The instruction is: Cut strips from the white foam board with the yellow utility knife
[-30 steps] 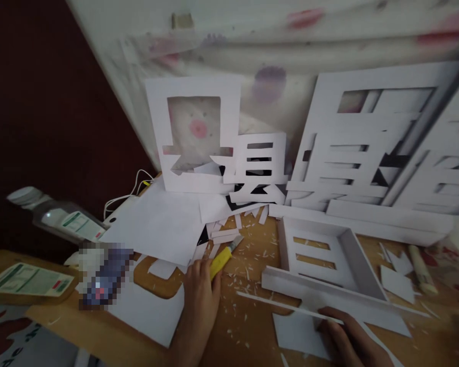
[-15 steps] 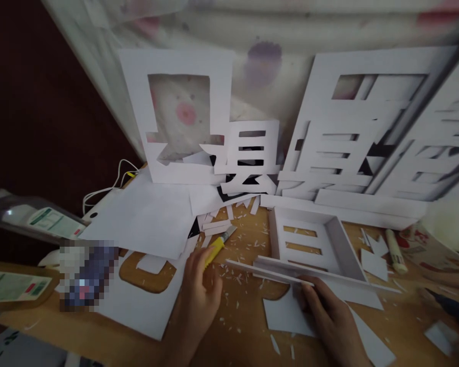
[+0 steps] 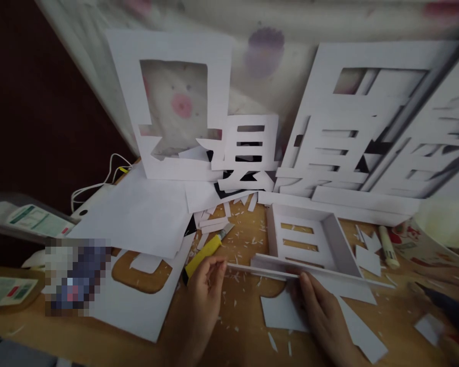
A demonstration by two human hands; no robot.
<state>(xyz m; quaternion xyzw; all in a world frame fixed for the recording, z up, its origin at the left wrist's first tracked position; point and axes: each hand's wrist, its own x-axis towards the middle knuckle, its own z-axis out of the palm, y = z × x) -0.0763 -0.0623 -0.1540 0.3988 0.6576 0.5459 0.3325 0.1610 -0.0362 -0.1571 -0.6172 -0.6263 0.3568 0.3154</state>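
A long, thin white board strip (image 3: 260, 270) lies across the front of a shallow white box frame (image 3: 334, 239) with slots cut in its base. My right hand (image 3: 321, 311) grips this strip near its middle, thumb on the near side. At the strip's left end, the fingertips of my left hand (image 3: 206, 290) are pinched together on it. Just left of that hand rests a yellow utility knife (image 3: 204, 256), blade out, on the table. Beneath my right hand lies a white board offcut (image 3: 281, 312) with a curved notch.
White cut-out panels (image 3: 218, 102) lean against a patterned curtain (image 3: 265, 51) at the back. White sheets (image 3: 137, 214) and a blurred-out object (image 3: 80, 275) lie left, near clear bottles (image 3: 38, 219). Scraps litter the wooden table (image 3: 237, 311). A capped tube (image 3: 388, 247) sits right, near a dark-sleeved hand.
My left hand has let go of the yellow knife and moved to the strip's left end. My right hand keeps its hold on the strip. The view has shifted slightly.
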